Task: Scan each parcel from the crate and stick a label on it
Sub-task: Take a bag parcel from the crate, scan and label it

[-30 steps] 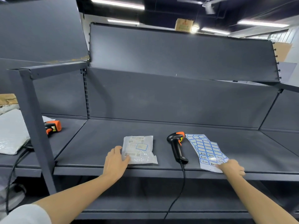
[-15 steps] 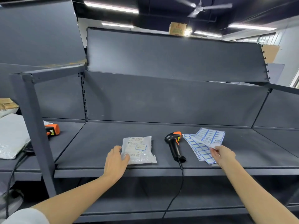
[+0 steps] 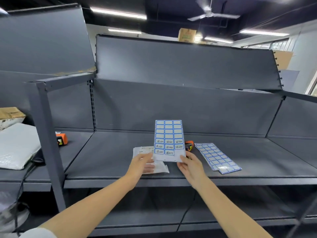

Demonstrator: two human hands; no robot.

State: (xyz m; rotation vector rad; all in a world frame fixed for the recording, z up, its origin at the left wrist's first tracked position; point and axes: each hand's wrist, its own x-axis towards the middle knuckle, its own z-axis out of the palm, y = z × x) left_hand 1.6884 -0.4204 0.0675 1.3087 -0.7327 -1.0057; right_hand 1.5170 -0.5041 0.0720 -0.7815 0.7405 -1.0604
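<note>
The parcel, a flat white plastic pouch with a printed slip, lay on the dark shelf near its front edge, partly hidden beneath the left hand and the lifted label sheet. The right hand pinched that sheet at its lower right corner and held it upright, just above and to the right of the parcel. The left hand hovered over the parcel with fingers reaching to the sheet's lower left edge; whether it pinched the sheet could not be told. Behind the sheet, the scanner showed only its orange tip. Farther right, more label sheets lay flat on the shelf. On the far left sat another scanner and a white padded bag.
</note>
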